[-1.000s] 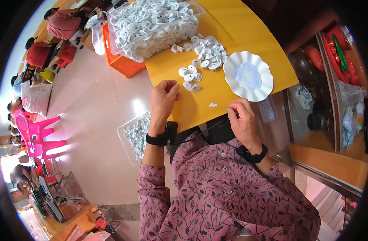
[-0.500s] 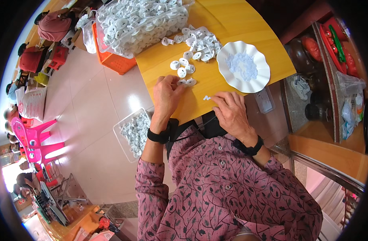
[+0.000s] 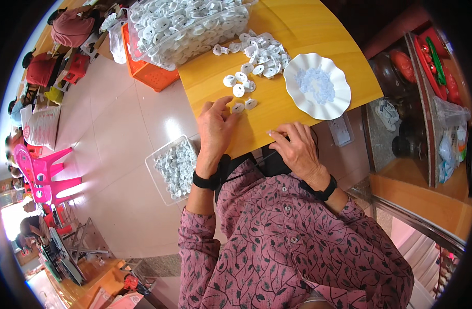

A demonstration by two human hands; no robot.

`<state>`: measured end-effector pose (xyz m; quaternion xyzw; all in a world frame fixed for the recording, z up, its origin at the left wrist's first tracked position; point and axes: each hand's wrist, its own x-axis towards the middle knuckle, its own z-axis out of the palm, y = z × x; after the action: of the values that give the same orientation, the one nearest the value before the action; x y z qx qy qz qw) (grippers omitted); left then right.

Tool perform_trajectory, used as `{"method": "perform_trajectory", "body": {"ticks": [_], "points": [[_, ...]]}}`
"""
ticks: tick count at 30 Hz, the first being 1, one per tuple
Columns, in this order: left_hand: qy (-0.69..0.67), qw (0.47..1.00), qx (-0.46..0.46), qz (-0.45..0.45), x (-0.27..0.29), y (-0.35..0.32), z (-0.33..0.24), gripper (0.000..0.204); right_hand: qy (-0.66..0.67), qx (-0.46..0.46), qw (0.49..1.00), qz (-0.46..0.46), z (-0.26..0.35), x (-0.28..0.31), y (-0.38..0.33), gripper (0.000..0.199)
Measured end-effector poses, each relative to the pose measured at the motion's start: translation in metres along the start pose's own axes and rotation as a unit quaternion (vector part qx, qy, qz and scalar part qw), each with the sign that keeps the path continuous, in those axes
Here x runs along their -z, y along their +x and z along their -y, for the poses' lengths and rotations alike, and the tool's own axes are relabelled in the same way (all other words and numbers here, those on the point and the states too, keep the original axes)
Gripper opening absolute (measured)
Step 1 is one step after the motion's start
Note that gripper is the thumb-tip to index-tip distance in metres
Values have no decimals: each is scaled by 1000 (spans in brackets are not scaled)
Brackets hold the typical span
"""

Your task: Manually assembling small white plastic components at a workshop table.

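My left hand (image 3: 214,129) rests over the table's near left part, thumb and forefinger apart, holding nothing visible. Just beyond its fingertips lie two white round plastic parts (image 3: 238,107), each with a raised piece on its disc. At the table's near edge, my right hand (image 3: 297,149) is closed in a pinch; a tiny pale strip shows at its fingertips. Beyond that hand, a white wavy-rimmed plate (image 3: 342,98) holds a scatter of small pale, translucent strips (image 3: 315,85). A loose pile of the same white parts (image 3: 267,54) lies left of the plate.
A heaped clear bin (image 3: 189,31) stands at the far left, beside an orange crate (image 3: 153,77). Below the table, another clear box (image 3: 171,170) of white parts sits on the floor. Shelves (image 3: 426,113) stand at right; a pink stool (image 3: 43,175) and several people are at left.
My right hand has drawn back slightly toward me, and the small strips that lay by its fingers no longer show on the table. My left fingers have come off the two white parts.
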<state>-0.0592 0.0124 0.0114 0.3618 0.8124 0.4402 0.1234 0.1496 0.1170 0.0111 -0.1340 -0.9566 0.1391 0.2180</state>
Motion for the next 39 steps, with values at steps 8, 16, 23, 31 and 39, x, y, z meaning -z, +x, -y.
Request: {"method": "perform_trajectory", "body": {"ticks": [8, 16, 23, 31, 39], "points": [[5, 1000, -11, 8, -3, -1, 4, 22, 43, 10, 999, -23, 2, -5, -1, 18], [-15, 1000, 2, -6, -1, -5, 4, 21, 60, -13, 998, -12, 2, -6, 6, 10], [-45, 998, 4, -38, -4, -12, 9, 20, 146, -123, 980, -61, -10, -15, 8, 12], [-190, 980, 55, 7, -4, -18, 17, 31, 311, -229, 920, -73, -11, -9, 13, 14], [-309, 945, 103, 7, -6, -35, 9, 30, 144, -132, 977, -90, -13, -5, 16, 14]]}}
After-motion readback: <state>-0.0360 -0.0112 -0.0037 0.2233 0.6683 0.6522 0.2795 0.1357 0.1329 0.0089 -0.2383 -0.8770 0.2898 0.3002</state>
